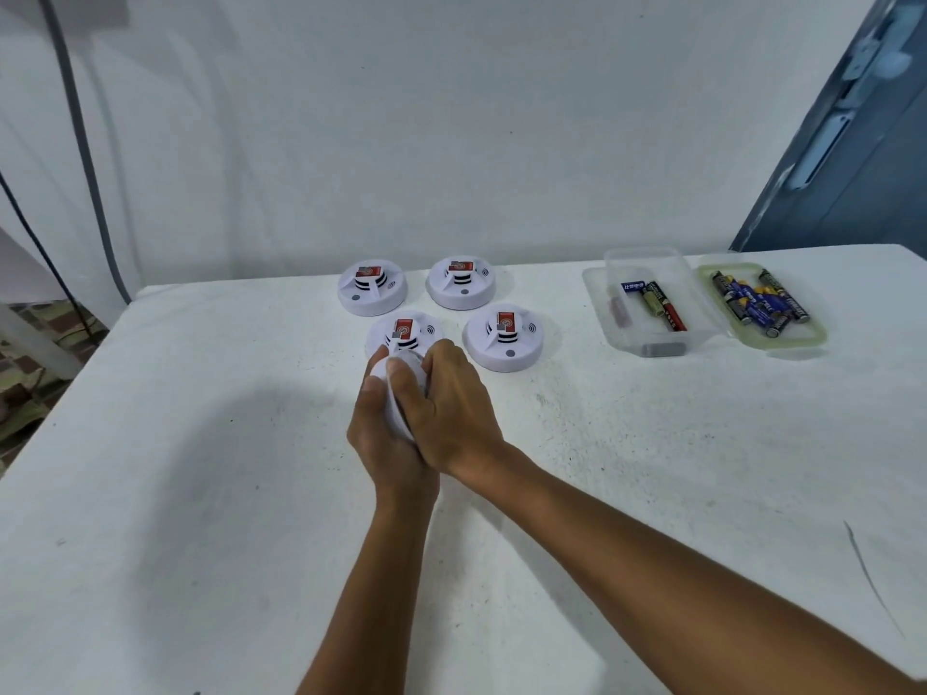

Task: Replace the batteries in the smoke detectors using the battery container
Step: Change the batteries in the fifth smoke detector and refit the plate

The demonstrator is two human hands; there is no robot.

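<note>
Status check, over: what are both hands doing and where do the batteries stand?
Left hand and right hand both grip one smoke detector above the table. Batteries sit in the clear container and its lid. Nothing blocking.

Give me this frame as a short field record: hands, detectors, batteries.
held item: white smoke detector, on edge between both palms
left hand: grip curled round the detector's left side
right hand: grip curled over its right side
detectors on table: four, in a two-by-two block, red labels up
clear container: open, a few batteries inside
lid: right of the container, loose batteries piled on it
surface: white table
</note>
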